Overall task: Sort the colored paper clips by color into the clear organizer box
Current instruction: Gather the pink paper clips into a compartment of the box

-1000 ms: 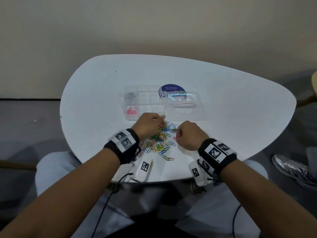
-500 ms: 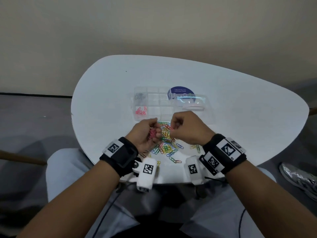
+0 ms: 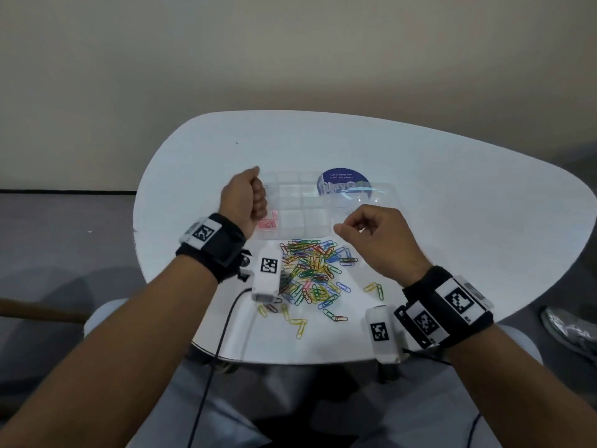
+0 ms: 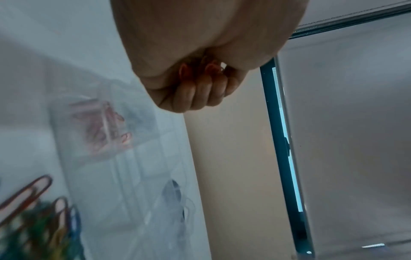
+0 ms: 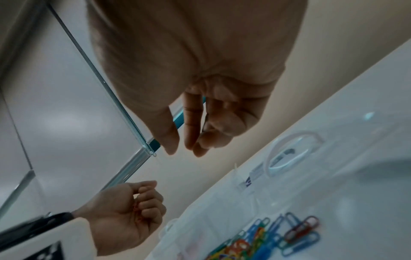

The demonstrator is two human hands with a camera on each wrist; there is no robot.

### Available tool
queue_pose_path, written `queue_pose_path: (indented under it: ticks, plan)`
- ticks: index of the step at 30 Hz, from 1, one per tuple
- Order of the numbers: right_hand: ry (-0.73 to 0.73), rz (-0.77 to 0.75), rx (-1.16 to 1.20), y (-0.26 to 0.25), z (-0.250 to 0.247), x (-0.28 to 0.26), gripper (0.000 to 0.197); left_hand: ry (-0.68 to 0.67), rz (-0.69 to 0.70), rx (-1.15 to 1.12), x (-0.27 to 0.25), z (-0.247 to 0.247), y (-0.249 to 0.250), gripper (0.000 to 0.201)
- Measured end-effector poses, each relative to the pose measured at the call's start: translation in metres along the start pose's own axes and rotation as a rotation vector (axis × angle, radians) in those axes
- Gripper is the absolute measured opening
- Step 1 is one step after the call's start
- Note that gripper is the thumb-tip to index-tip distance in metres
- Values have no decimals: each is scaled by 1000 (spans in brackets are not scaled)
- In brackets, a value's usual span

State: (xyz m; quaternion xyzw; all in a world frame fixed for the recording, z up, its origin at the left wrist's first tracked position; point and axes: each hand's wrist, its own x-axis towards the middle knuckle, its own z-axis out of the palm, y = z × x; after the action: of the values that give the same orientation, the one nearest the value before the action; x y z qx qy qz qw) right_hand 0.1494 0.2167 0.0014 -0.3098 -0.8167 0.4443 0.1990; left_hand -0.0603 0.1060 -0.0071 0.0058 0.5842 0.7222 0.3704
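Note:
A loose pile of coloured paper clips lies on the white table in front of me. Behind it stands the clear organizer box, with pink clips in its near left compartment. My left hand is a fist over the box's left end, curled round several pink clips. My right hand hovers above the pile's right side with thumb and fingers loosely curled and nothing between them. The fist hides the box's far left compartment.
The box's clear lid lies open to the right, over a round blue sticker. A few stray clips lie apart from the pile near the table's front edge. A shoe shows at the far right.
My left hand has gone from the pile up and left to the box with pink clips in its fist. The right hand drew apart to the right and loosened its fingers.

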Motion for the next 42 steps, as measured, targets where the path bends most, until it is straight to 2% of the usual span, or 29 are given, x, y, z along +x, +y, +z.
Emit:
queue_pose_path:
  ticks: [5,11,13,16,18,20,21,25,28,35,38,42]
  plan:
    - [-1,66,29,16,-8,-9,17,107,70,-53,23,2,0,37]
    - [-10,95,30,29,-13,-14,15,83,148,-23,19,2,-7,39]
    - [-33,80,4,30,-12,-14,11,109,213,99,14,1,-6,36]
    - [-164,39,-77,24,0,-14,5,116,341,454,-6,-5,-9,35]
    - [-331,-13,-198,17,15,-14,6,-18,359,693,-24,-14,-21,33]
    - [-490,-66,-336,11,30,-13,11,-217,312,986,-40,-23,-38,31]
    - [-539,-82,-403,7,37,-12,14,-265,289,1088,-46,-29,-46,30]
    - [-612,-155,-657,-3,51,-8,25,-183,261,1083,-58,-49,-57,32]
    - [-639,-154,-767,-5,52,-4,23,-142,260,1066,-58,-60,-55,28]
    - [-722,-105,-874,-9,50,2,14,-275,281,1379,-58,-48,-49,5]
    - [-725,-107,-890,-11,52,2,12,-306,280,1517,-56,-43,-50,7]
    - [-719,-96,-852,-10,51,1,11,-329,251,1559,-53,-44,-49,13]
